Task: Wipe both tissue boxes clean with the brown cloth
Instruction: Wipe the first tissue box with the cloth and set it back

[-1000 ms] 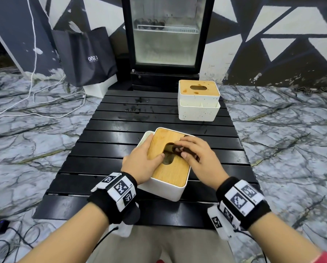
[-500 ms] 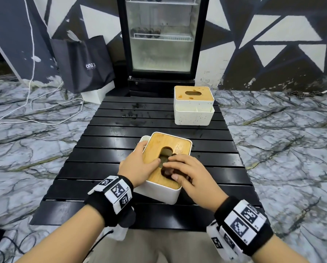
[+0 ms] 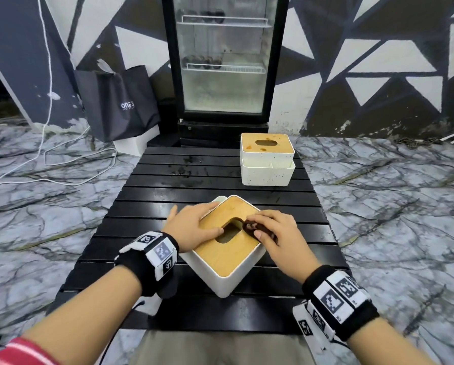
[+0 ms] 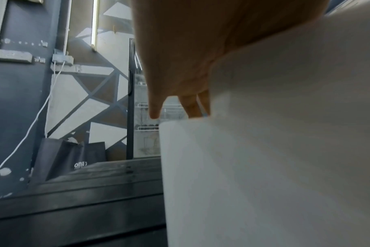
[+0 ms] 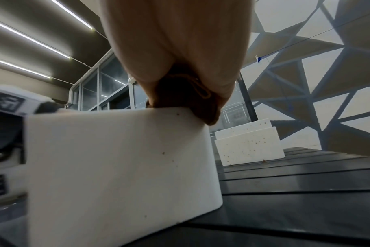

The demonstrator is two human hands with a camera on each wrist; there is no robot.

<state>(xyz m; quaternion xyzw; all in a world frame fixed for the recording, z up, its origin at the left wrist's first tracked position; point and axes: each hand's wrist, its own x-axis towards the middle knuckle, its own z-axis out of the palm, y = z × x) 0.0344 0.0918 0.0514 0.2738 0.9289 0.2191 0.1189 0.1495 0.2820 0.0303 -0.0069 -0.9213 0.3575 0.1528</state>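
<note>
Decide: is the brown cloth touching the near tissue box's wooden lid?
Touching. The head view shows the brown cloth pressed flat on the near tissue box lid under the right hand.

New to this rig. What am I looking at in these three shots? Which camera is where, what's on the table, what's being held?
No robot: a person with cameras on the head and both wrists. The head view looks down at a black slatted table. The left hand rests flat on the near tissue box, steadying it. The right hand has the brown cloth in its grip, pressed on the wooden lid. The far tissue box, stained, waits untouched. Each wrist view looks along its own hand at the white box wall.
</note>
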